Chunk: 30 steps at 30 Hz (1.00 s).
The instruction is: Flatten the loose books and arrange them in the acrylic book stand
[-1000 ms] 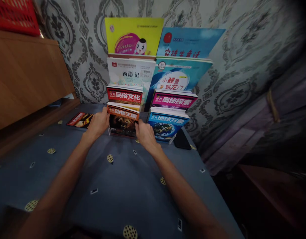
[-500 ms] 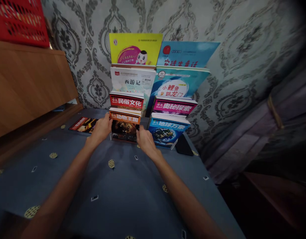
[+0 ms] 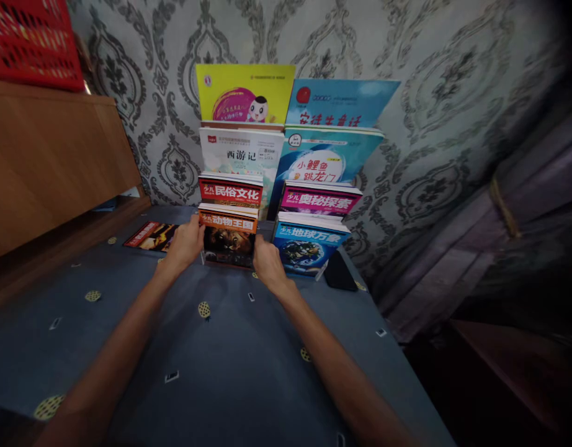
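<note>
Between my hands stands an orange-topped book with a lion on its cover (image 3: 230, 242), upright at the front of the left column of books. My left hand (image 3: 187, 241) pinches its left edge, and my right hand (image 3: 268, 257) has its fingers closed at its right edge. Right behind it rises a red-topped book (image 3: 234, 191), then a white book (image 3: 242, 152) and a tall yellow-green book (image 3: 244, 93). To the right of my right hand is a blue book with a globe (image 3: 307, 248). A dark book with a red title (image 3: 151, 237) lies flat beside my left hand.
Behind the globe book stand a purple book (image 3: 318, 198), a teal book (image 3: 335, 152) and a blue book (image 3: 346, 102). A black flat object (image 3: 340, 271) lies right of them. A wooden cabinet (image 3: 53, 167) bearing a red basket (image 3: 35, 46) borders the left; a curtain (image 3: 448, 230) hangs right.
The whole view has shifted slightly, so everything sits a little further left. Both hands stay at the sides of the lion book, which stands as before.
</note>
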{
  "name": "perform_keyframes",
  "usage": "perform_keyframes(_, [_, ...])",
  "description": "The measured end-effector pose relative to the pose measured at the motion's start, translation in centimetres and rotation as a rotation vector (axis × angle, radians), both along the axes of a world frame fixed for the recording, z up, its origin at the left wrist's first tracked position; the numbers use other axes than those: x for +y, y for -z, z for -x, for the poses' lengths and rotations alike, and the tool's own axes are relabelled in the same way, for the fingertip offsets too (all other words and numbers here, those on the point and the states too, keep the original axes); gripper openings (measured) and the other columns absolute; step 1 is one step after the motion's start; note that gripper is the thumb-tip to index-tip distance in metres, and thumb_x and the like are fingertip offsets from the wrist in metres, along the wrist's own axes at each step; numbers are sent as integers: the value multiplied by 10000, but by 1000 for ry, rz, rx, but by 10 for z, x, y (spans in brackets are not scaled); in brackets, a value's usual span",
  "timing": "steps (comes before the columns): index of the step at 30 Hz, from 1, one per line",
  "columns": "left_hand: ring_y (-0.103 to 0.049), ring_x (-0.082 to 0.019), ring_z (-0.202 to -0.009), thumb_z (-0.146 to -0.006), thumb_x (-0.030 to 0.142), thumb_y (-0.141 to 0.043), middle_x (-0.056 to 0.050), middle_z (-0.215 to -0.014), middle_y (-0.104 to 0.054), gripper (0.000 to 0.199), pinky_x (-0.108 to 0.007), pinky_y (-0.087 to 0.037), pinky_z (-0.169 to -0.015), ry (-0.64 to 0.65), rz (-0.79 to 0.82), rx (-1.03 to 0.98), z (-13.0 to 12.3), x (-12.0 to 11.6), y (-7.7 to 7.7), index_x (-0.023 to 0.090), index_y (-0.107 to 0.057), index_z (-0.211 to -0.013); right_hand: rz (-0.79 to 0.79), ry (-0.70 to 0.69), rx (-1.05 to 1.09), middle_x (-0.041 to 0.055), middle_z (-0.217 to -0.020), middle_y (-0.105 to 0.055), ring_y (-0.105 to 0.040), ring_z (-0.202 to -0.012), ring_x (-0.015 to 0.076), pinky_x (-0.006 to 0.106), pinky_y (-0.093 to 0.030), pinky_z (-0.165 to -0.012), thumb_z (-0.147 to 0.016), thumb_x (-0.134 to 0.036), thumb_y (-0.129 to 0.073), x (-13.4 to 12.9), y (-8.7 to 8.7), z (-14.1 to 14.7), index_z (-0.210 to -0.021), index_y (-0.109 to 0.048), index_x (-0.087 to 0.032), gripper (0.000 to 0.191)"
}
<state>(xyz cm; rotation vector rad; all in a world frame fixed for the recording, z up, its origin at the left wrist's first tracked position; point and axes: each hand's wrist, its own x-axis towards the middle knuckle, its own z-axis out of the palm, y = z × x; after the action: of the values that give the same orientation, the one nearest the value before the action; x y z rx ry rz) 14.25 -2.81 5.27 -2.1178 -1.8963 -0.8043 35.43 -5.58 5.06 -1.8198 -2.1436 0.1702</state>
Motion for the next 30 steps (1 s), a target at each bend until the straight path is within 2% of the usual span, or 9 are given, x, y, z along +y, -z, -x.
perform_keyframes(6, [-706,-288,-894,-983,221,-384,-149,-942,-728,225,-326,-485,-741,-40,52,69,-5,-5,-8,120,-541,-1109,5,-7,-17,188,-1047,-740,-721,-993,255,279,-468,-781,-956,-20,-354,0,0,0,-1198,-543,-86,314])
perform_keyframes(9, [-707,-298,-899,-987,220,-385,-158,-943,-728,224,-331,-483,-736,-42,54,66,-5,-6,-8,116,-540,-1109,-25,-26,-9,184,-1020,-744,-728,-973,264,291,-474,-789,-1029,-172,-346,-3,-2,-1,-1158,-552,-103,253])
perform_keyframes(12, [-709,-305,-893,-987,218,-392,-162,-941,-728,215,-337,-483,-736,-55,63,55,-6,-6,-8,116,-542,-1102,-30,-5,-7,187,-1015,-746,-731,-971,278,302,-481,-782,-1064,-298,-304,-3,-3,0,-1150,-563,-120,327])
perform_keyframes(22, [-709,-286,-902,-990,227,-395,-141,-929,-729,217,-327,-484,-758,-36,68,42,-5,-7,-10,130,-552,-1105,-21,99,24,164,-1001,-754,-731,-971,277,292,-467,-759,-1073,-274,-276,5,4,5,-1188,-586,-151,353])
perform_keyframes(30, [-707,-291,-902,-993,236,-405,-144,-925,-727,218,-334,-483,-771,-8,67,17,-2,-7,-10,133,-556,-1113,-39,99,36,155,-1005,-760,-733,-964,264,274,-438,-730,-1076,-275,-301,9,10,4,-1164,-606,-152,340])
